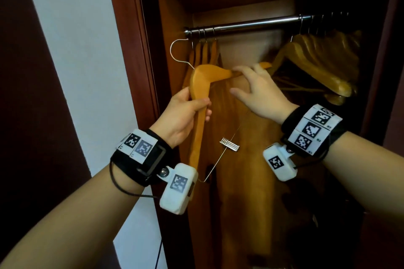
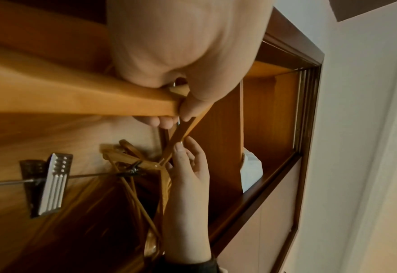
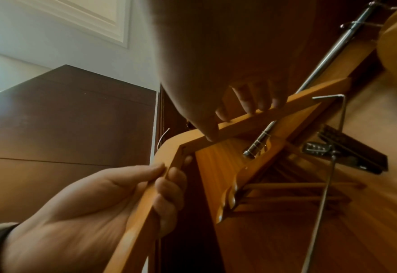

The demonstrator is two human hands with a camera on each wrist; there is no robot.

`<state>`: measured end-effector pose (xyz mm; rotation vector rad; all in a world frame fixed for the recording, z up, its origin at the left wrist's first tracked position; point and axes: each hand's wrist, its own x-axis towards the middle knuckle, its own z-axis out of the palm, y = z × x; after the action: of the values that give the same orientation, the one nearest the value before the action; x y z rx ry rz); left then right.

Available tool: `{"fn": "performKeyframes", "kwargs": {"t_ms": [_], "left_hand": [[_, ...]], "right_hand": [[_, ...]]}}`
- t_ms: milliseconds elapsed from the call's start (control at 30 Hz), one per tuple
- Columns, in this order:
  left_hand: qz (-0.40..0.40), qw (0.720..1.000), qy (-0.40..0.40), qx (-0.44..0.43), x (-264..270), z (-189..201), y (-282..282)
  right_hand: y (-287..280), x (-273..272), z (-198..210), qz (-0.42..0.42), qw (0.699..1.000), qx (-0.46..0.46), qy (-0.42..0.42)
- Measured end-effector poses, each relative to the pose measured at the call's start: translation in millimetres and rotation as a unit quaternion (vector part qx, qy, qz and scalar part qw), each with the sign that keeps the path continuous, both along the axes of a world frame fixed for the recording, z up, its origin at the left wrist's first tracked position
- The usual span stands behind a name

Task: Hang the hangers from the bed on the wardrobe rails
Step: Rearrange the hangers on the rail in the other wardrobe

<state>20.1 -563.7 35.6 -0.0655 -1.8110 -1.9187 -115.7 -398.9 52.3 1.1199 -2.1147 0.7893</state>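
I hold a wooden hanger (image 1: 202, 85) tilted in front of the open wardrobe. My left hand (image 1: 197, 105) grips its lower arm, thumb across the front. My right hand (image 1: 238, 78) curls its fingers over the upper arm, thumb underneath. The hanger's wire hook (image 1: 178, 50) sits just left of and below the left end of the chrome rail (image 1: 251, 25), not over it. A metal clip (image 1: 229, 144) hangs on the hanger's wire bar. The left wrist view shows the left hand (image 2: 169, 110) on the hanger arm (image 2: 75, 97). The right wrist view shows the right hand's fingertips (image 3: 251, 105) on the wood.
Several wooden hangers (image 1: 205, 52) hang at the rail's left end, and a bigger bunch (image 1: 317, 59) hangs at its right. The rail's middle is bare. The dark wardrobe frame (image 1: 140, 50) stands close on the left, beside a white wall (image 1: 72, 39).
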Motion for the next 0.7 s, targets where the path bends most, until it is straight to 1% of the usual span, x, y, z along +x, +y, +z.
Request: {"fn": "performKeyframes", "kwargs": {"t_ms": [67, 133, 233, 367, 467, 500, 567, 633, 700], "left_hand": [[-0.004, 1.0, -0.003, 0.005, -1.8, 2.4, 4.8], [-0.006, 1.0, -0.002, 0.016, -6.4, 3.1, 10.0], [-0.006, 0.999, 0.01, 0.038, -16.0, 3.3, 16.8], [-0.006, 0.998, 0.02, 0.067, -34.8, 6.3, 24.3], [0.001, 0.996, 0.013, 0.084, -52.1, 6.6, 32.9], [0.008, 0.996, 0.012, 0.084, -57.2, 6.7, 36.4], [0.018, 0.996, 0.015, 0.089, -68.9, 7.3, 43.2], [0.026, 0.995, 0.014, 0.094, -80.8, 8.9, 49.1], [0.029, 0.995, 0.013, 0.093, -90.5, 11.0, 54.0]], "right_hand": [[-3.2, 2.0, -2.6, 0.003, 1.0, -0.018, -0.015], [-3.9, 3.2, -4.6, 0.025, 0.999, -0.02, -0.022], [-1.2, 9.0, -7.8, 0.059, 0.998, 0.028, -0.022], [5.6, 13.3, -15.2, 0.095, 0.99, 0.064, -0.081], [9.7, 11.7, -21.7, 0.114, 0.974, 0.136, -0.143], [10.7, 11.8, -24.0, 0.116, 0.968, 0.153, -0.16], [12.4, 9.9, -28.9, 0.104, 0.966, 0.168, -0.164], [14.0, 7.3, -32.1, 0.093, 0.968, 0.172, -0.158], [15.0, 3.2, -32.3, 0.091, 0.966, 0.166, -0.173]]}}
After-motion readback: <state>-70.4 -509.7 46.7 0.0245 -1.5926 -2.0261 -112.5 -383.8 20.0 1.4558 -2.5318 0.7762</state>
